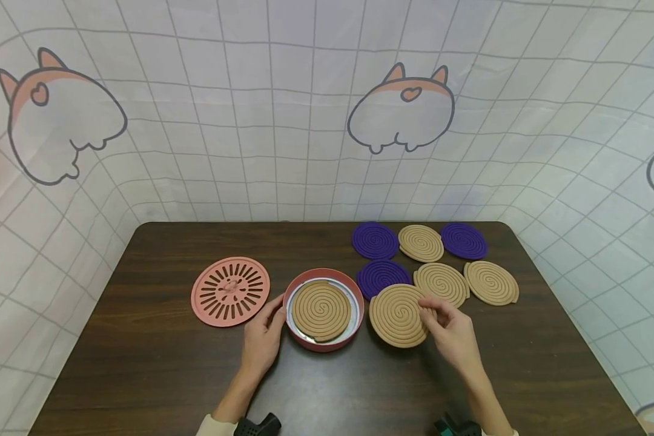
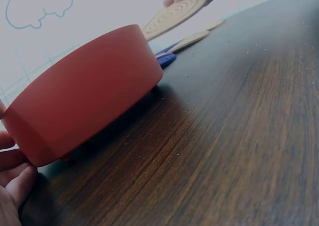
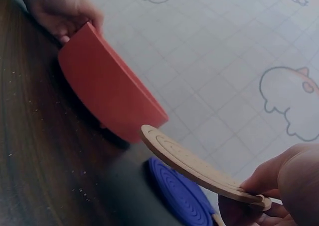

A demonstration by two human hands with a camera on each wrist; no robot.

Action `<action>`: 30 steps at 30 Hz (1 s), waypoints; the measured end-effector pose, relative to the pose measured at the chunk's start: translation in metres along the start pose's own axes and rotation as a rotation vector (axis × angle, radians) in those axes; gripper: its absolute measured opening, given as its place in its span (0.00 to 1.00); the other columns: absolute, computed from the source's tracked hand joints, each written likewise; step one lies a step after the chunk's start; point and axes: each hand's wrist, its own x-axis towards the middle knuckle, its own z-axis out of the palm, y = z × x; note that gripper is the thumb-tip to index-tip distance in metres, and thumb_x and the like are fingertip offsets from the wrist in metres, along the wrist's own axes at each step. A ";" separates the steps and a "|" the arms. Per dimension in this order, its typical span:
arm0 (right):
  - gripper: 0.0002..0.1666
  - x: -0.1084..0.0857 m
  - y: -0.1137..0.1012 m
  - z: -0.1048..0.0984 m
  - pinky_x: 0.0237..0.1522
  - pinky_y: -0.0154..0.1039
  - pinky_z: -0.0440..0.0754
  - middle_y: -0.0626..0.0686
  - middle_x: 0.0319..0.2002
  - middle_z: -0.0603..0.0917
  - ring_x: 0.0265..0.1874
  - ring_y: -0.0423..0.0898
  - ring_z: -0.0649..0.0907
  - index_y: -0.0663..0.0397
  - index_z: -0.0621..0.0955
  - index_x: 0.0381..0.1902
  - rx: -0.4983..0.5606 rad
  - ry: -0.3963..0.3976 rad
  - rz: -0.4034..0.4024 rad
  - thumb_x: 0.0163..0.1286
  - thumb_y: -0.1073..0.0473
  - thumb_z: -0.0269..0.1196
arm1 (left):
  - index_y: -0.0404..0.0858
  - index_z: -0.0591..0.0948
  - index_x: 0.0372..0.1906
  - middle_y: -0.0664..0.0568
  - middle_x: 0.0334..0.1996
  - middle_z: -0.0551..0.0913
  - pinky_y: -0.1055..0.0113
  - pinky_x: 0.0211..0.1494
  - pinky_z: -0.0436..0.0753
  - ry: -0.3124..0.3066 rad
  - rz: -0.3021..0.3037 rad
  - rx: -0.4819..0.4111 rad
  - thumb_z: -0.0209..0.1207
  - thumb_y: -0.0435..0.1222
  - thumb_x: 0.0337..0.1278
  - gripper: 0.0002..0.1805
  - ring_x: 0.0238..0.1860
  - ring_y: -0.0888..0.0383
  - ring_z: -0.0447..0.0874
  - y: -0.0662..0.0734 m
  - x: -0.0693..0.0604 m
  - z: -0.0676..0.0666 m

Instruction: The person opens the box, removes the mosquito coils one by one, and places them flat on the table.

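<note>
A round red mosquito coil holder (image 1: 288, 290) stands on the table with a tan mosquito coil (image 1: 321, 310) lying inside on its pale lining. My left hand (image 1: 263, 337) holds the holder at its left side, fingers and thumb against the outer wall; the right wrist view also shows the holder (image 3: 107, 86) in that hand. Raised above the table, just right of the holder, is another tan coil (image 1: 399, 316). My right hand (image 1: 451, 330) pinches its right edge between thumb and fingers. In the right wrist view the held coil (image 3: 192, 166) is tilted, near the holder's rim.
A pink slotted lid (image 1: 231, 292) lies left of the holder. At the back right are several flat coils, including a purple coil (image 1: 375, 240) and a tan coil (image 1: 492, 283). Behind the dark table (image 1: 158, 363) hangs a white gridded curtain (image 1: 305, 121).
</note>
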 end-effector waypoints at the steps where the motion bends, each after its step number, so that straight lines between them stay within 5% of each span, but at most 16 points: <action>1: 0.10 -0.001 0.001 0.000 0.27 0.25 0.73 0.60 0.40 0.86 0.25 0.29 0.75 0.62 0.86 0.46 -0.010 -0.002 0.007 0.69 0.65 0.65 | 0.46 0.82 0.62 0.52 0.57 0.86 0.66 0.60 0.80 0.001 -0.001 0.002 0.56 0.42 0.73 0.18 0.59 0.58 0.83 0.000 0.000 0.000; 12: 0.11 -0.011 0.010 0.002 0.21 0.30 0.68 0.44 0.21 0.74 0.18 0.34 0.69 0.59 0.86 0.47 -0.030 -0.043 0.071 0.70 0.61 0.65 | 0.47 0.82 0.62 0.53 0.58 0.85 0.61 0.61 0.81 0.000 -0.013 0.023 0.56 0.42 0.72 0.18 0.59 0.60 0.83 -0.001 0.001 0.001; 30: 0.10 -0.020 0.023 0.009 0.24 0.30 0.71 0.48 0.22 0.80 0.18 0.34 0.73 0.57 0.86 0.46 -0.069 -0.094 0.074 0.69 0.62 0.65 | 0.47 0.82 0.62 0.53 0.58 0.85 0.56 0.62 0.80 0.007 -0.001 0.028 0.56 0.41 0.72 0.18 0.60 0.58 0.82 0.000 0.000 0.001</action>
